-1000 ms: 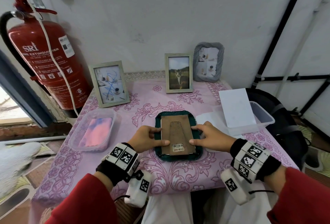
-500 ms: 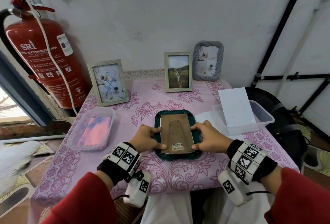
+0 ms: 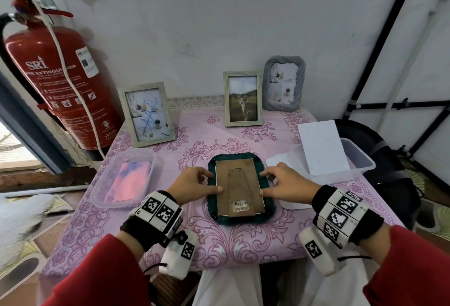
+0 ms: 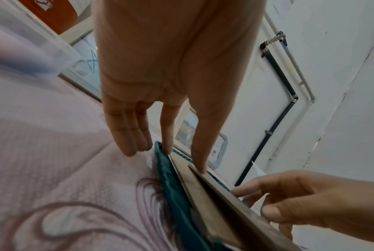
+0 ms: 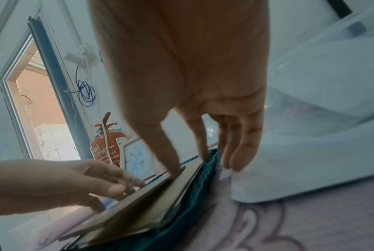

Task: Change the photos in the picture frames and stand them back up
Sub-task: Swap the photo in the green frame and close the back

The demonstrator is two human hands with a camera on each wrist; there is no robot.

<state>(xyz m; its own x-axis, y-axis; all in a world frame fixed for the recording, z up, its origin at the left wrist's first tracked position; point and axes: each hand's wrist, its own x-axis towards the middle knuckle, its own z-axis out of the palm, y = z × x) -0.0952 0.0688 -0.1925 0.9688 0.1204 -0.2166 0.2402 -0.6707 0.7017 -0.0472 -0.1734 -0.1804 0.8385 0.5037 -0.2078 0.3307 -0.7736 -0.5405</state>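
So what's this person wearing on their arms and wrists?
Both arms are in red sleeves. Each wrist has a black band carrying white blocks printed with black square markers, and a white camera unit hangs under each wrist, also marked, with a thin black cable running from it. The left hand and right hand are bare.

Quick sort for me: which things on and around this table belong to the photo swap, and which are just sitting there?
Part of the job:
- green frame, face down, brown backing up
- left hand and right hand, fingers on the backing's side edges
- three standing frames: scribbled photo, cat photo, grey frame
- white sheet in the clear tub

Just lying about:
- fire extinguisher
- tub with pink contents
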